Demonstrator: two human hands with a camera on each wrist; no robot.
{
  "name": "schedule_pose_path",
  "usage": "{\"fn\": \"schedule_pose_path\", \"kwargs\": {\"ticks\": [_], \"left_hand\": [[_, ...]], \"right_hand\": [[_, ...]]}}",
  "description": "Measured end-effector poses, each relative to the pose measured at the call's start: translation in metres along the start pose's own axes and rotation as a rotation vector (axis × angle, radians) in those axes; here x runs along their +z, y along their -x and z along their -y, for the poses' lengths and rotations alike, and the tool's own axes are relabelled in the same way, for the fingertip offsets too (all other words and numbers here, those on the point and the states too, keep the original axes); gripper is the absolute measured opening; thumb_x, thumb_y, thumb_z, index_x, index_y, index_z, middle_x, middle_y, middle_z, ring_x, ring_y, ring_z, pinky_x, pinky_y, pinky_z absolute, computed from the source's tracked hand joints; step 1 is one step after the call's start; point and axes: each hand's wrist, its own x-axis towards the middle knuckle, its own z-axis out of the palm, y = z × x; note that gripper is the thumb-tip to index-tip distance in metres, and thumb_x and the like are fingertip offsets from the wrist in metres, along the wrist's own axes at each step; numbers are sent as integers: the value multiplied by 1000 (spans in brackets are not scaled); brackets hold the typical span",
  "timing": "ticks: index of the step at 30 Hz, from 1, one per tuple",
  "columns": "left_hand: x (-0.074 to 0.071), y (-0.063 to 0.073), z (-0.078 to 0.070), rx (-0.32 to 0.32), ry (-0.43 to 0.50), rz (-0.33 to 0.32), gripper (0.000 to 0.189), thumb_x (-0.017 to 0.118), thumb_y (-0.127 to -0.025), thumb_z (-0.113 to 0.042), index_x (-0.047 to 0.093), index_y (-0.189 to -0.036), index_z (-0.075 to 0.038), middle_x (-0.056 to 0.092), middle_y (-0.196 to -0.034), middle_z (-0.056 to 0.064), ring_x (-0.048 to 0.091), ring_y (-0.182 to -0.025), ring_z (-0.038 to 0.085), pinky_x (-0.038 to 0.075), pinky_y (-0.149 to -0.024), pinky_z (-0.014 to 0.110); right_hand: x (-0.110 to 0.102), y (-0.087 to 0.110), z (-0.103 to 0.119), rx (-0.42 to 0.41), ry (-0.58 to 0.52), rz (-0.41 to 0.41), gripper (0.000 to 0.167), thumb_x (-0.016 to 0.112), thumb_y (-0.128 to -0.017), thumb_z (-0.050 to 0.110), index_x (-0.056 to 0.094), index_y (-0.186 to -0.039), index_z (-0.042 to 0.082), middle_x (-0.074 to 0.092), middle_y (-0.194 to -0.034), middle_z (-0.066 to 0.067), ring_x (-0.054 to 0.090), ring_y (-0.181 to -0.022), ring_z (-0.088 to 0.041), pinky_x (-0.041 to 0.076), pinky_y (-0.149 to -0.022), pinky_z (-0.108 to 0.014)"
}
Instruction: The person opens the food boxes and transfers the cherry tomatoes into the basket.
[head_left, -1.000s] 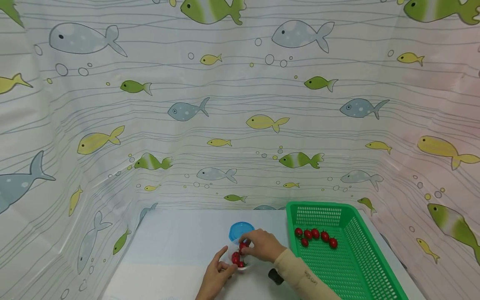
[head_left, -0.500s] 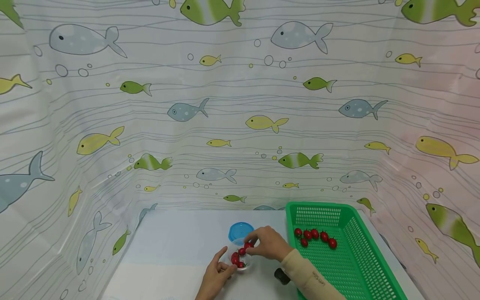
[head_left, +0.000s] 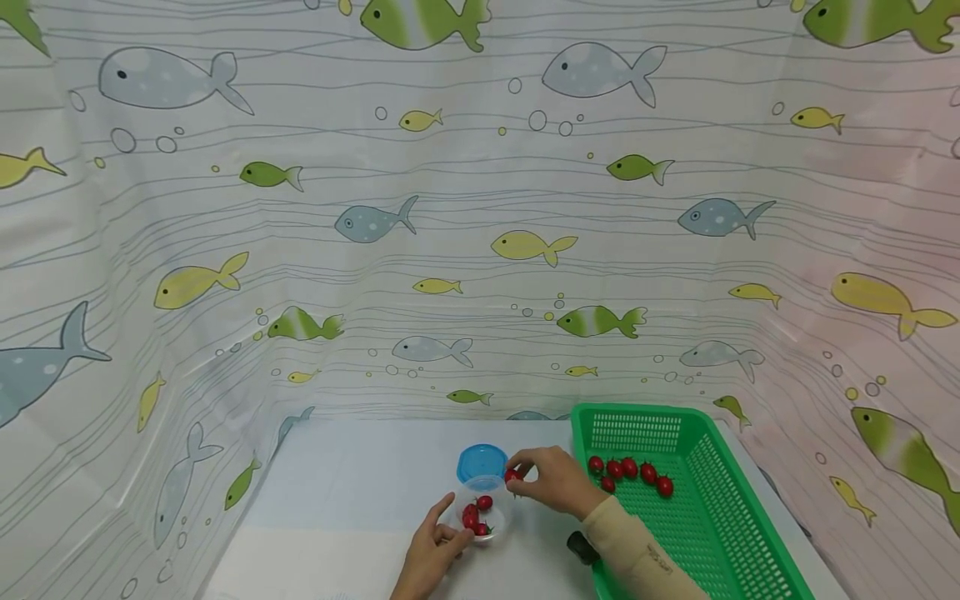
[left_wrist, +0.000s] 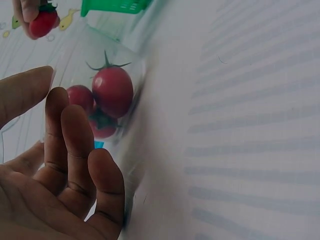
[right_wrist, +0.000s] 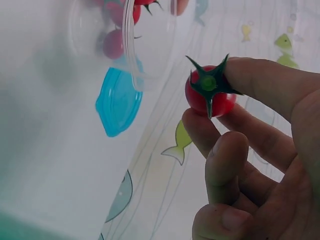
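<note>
A round clear plastic container (head_left: 500,518) stands on the white table, with several cherry tomatoes (head_left: 470,517) inside. Around its near left side curves my left hand (head_left: 432,546), thumb and fingers against the wall; in the left wrist view its fingers (left_wrist: 77,132) bend beside the tomatoes seen through the plastic. My right hand (head_left: 555,482) pinches one cherry tomato (right_wrist: 212,90) between thumb and fingertips, its green calyx facing the right wrist camera. That tomato is just right of the container, apart from it and above the table.
A blue lid (head_left: 482,461) lies just behind the container. The large green basket (head_left: 705,533) on the right holds several more cherry tomatoes (head_left: 629,468) near its back left. A fish-patterned curtain (head_left: 480,250) surrounds the table at the back and sides.
My right hand has lifted one cherry tomato from over the container and moved right with it, toward the green basket. The left hand has stayed at the container.
</note>
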Motion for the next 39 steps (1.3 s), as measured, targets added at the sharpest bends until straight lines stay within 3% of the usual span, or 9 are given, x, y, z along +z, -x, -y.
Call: {"fn": "schedule_pose_path", "kwargs": {"ticks": [8, 22, 32, 39], "left_hand": [[1, 0, 1, -12, 13, -2, 83, 76, -93, -33, 32, -155, 1, 67, -82, 2, 59, -71, 16, 48, -59, 30], [1, 0, 2, -3, 10, 4, 83, 75, -93, -33, 32, -155, 1, 68, -83, 5, 59, -71, 17, 47, -58, 30], [1, -1, 1, -10, 3, 7, 84, 75, -93, -36, 32, -156, 0, 67, -82, 3, 59, -72, 18, 47, -59, 30], [2, -3, 2, 2, 11, 11, 83, 74, -94, -34, 31, -155, 1, 67, -82, 3, 58, -72, 17, 46, -58, 29]], "right_hand": [[-15, 4, -6, 34, -2, -63, 26, 73, -94, 40, 75, -113, 23, 72, -95, 9, 57, -70, -6, 49, -59, -27], [-38, 16, -23, 95, -78, -147, 24, 73, -94, 38, 74, -112, 22, 71, -98, 10, 57, -75, -14, 49, -63, -31], [-51, 27, -44, 187, -137, -208, 29, 76, -92, 35, 72, -118, 22, 70, -103, 5, 57, -68, -14, 49, -56, -32], [-63, 33, -61, 157, -114, -251, 26, 74, -94, 32, 71, -116, 18, 71, -104, 3, 58, -63, -11, 48, -57, -30]]}}
